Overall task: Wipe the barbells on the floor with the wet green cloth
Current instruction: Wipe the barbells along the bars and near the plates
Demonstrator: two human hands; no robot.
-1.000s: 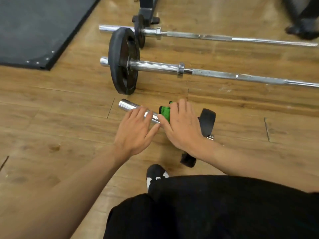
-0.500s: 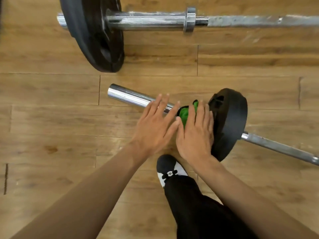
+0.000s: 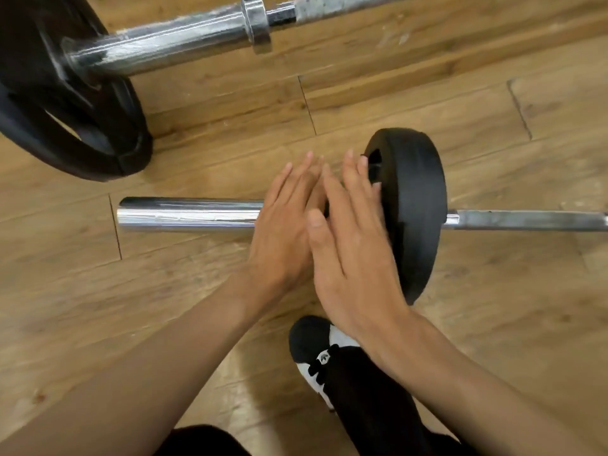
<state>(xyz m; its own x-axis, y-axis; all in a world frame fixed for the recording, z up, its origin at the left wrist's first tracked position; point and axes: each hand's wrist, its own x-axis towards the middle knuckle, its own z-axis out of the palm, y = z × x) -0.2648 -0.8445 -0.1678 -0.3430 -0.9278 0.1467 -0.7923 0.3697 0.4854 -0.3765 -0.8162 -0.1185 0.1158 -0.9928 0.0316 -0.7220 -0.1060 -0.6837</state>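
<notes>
Wooden floor (image 3: 197,307) carries the near barbell (image 3: 187,215), its chrome sleeve pointing left from a small black plate (image 3: 418,209). The left hand (image 3: 283,232) and right hand (image 3: 352,251) lie flat side by side over the sleeve beside that plate, fingers straight, not curled; any green cloth is hidden beneath them. A second barbell (image 3: 164,47) with a large plate (image 3: 65,126) lies beyond

Floor (image 3: 197,291): wood-look planks, warm mid-brown, grain running roughly left to right. Plank seams (image 3: 307,103) thin and dark, end joints staggered from row to row. Pale scuff marks (image 3: 393,39) on the boards at upper right. Small dark knot spot (image 3: 39,395) at lower left. Soft glossy sheen (image 3: 260,403) low in the middle. Light even and diffuse, shadows soft-edged.
</notes>
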